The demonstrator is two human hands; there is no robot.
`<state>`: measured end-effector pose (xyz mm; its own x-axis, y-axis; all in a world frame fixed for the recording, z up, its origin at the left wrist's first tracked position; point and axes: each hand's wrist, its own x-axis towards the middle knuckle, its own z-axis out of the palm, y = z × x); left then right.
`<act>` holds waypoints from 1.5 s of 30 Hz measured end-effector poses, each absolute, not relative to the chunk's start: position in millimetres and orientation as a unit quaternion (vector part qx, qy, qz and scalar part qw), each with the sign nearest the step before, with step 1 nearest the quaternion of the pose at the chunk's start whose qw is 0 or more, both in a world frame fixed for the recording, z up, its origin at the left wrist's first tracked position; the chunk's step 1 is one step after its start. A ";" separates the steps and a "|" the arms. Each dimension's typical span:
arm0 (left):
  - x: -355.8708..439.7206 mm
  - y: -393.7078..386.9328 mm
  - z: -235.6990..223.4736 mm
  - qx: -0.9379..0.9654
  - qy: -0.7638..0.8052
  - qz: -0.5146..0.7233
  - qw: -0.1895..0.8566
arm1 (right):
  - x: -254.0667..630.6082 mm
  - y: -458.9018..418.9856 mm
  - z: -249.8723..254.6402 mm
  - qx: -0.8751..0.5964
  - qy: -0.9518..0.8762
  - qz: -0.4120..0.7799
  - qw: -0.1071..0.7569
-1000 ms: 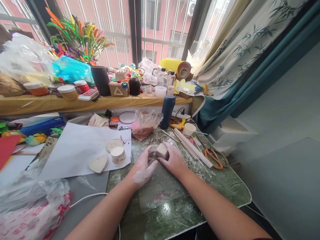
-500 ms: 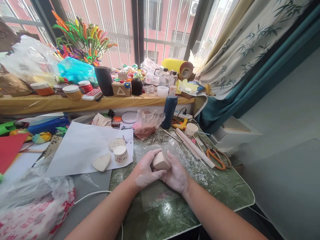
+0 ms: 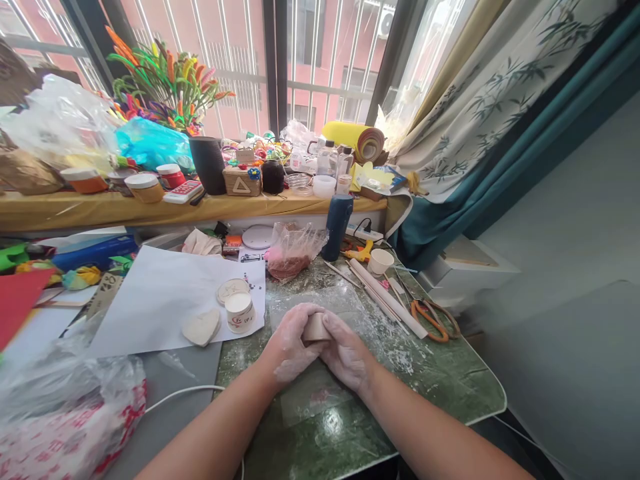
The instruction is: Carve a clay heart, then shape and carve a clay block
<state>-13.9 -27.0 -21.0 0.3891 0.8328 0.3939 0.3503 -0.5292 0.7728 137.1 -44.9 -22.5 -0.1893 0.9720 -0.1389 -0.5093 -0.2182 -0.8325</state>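
A pale lump of clay [image 3: 316, 329] sits between my two hands, above a clear plastic sheet [image 3: 313, 400] on the green table. My left hand [image 3: 293, 340] wraps it from the left, with its fingers over the far side. From the right, my right hand [image 3: 347, 350] closes round the same lump, its thumb near the top. White powder coats both hands. Part of the lump is hidden by the fingers. Left of my hands, a paper cup [image 3: 240, 312], a round clay disc [image 3: 233, 291] and a heart-shaped clay piece [image 3: 201, 327] rest on white paper [image 3: 150, 300].
Beyond my hands stand a plastic bag of reddish-brown material [image 3: 293, 257] and a dark blue bottle [image 3: 337, 227]. To the right lie a rolling pin [image 3: 390, 300], orange-handled scissors [image 3: 433, 320], a yellow glue gun [image 3: 360, 251] and another cup [image 3: 381, 261]. A crumpled plastic bag [image 3: 75, 420] lies front left.
My fingers have closed further over the clay lump, and my right hand has shifted up and inward around it. Less of the lump shows. The surrounding things have stayed put.
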 end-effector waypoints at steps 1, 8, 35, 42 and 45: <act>-14.5 -26.2 -22.1 0.776 0.381 0.411 0.289 | 140.1 -41.0 -17.7 -0.388 -0.356 0.657 0.539; -19.9 -19.1 -29.9 0.748 0.439 0.391 0.309 | 201.0 -8.7 50.6 -0.526 -0.606 0.218 0.556; -21.1 -15.0 -26.2 0.727 0.500 0.300 0.363 | 199.1 -13.8 1.8 -0.498 -0.724 0.074 0.473; -23.8 -15.3 -26.7 0.729 0.504 0.293 0.359 | 201.7 -14.9 -35.5 -0.533 -0.765 0.186 0.309; -23.4 -16.9 -26.1 0.740 0.494 0.299 0.346 | 199.9 -14.4 -34.7 -0.526 -0.771 0.201 0.299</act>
<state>-23.4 -16.9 -26.1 0.3336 0.9374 0.0998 0.5240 -0.2723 0.8070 199.9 -14.4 -34.7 -0.2686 0.9305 0.2490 0.6906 0.3663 -0.6237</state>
